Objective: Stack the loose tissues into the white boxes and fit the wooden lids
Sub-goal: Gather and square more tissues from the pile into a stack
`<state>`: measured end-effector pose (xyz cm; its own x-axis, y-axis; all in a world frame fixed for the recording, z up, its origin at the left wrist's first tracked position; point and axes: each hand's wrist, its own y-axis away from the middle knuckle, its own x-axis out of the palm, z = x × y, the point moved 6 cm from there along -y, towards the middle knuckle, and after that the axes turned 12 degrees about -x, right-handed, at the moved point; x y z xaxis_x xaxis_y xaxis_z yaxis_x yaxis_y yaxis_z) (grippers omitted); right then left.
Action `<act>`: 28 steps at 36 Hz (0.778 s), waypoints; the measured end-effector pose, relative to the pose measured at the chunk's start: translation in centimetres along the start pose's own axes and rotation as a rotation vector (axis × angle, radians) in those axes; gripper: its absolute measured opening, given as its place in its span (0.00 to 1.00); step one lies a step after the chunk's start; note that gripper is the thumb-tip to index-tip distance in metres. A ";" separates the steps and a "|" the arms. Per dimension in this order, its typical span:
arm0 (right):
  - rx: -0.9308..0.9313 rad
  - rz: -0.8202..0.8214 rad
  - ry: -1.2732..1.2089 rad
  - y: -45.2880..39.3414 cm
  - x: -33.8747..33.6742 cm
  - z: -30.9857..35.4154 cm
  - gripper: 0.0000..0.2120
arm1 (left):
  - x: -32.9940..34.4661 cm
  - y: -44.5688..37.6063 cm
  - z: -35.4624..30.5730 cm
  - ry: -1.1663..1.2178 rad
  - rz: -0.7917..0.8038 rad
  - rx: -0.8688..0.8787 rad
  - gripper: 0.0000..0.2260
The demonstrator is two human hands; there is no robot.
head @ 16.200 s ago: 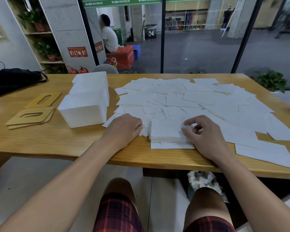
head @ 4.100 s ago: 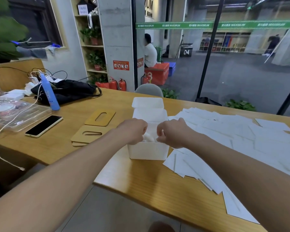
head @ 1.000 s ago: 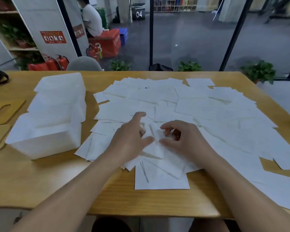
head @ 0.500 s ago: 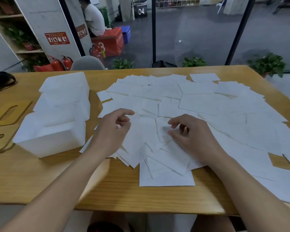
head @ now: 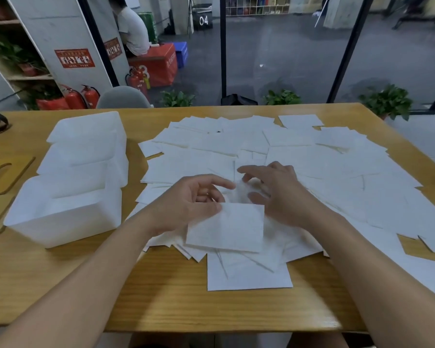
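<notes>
Tissues spread over the worktop, one sheet pinched in the left hand

Tissues (head: pixel 299 156) are scattered flat and overlapping across the middle and right of the wooden worktop (head: pixel 60 285), from the near edge to the far side; one sheet (head: pixel 226 229) is lifted above the pile just in front of the person, its upper left corner pinched between the thumb and curled fingers of the left hand (head: pixel 186 204); the grip there is closed on that sheet alone. The right hand (head: pixel 279 194) is held just beside it, over the pile, with its fingers spread and loosely bent; nothing is seen to be held by it, and whether its fingertips touch the tissues below cannot be told, as that spot is blurred. A larger sheet (head: pixel 249 272) lies nearest the worktop's front edge, partly under the lifted one.

Three white boxes (head: pixel 68 214) are set in a row to the left of the pile, running from near to far, touching or nearly touching each other; all are without lids, and their contents cannot be made out. Wooden lids (head: pixel 3 177) with slot openings are seen at the left edge, beside the boxes and apart from the tissues.

Beyond the worktop, a grey chair back (head: pixel 122 97), red fire extinguishers (head: pixel 83 96), potted plants (head: pixel 387 101) and a seated person (head: pixel 132 31) on a red box are seen.
</notes>
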<state>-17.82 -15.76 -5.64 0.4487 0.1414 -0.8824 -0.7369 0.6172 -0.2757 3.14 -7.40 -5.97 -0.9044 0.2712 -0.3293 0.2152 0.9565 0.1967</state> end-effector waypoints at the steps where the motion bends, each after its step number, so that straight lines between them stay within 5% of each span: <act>1: -0.010 0.016 0.003 -0.4 0.0 0.1 0.25 | 0.0 -0.1 0.3 -0.041 -0.024 0.008 0.18; 7: -0.027 0.074 0.054 -2.3 1.0 0.7 0.13 | 0.0 0.0 1.7 -0.200 -0.250 0.045 0.19; 11: -0.044 -0.060 -0.038 -2.4 1.0 0.3 0.04 | -0.4 0.3 1.7 -0.282 -0.356 0.052 0.16; 21: -0.020 -0.279 -0.381 -1.7 -0.1 0.5 0.06 | -0.9 -0.6 -1.2 -0.275 -0.447 0.130 0.15; 28: -0.037 -0.425 -0.321 -1.2 -1.2 1.0 0.07 | -0.1 -2.7 -3.2 -0.180 -0.477 0.175 0.11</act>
<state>-17.00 -15.89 -3.92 0.8396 0.1183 -0.5302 -0.4710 0.6449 -0.6019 1.49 -10.38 -3.48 -0.8427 -0.1985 -0.5004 -0.1322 0.9774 -0.1650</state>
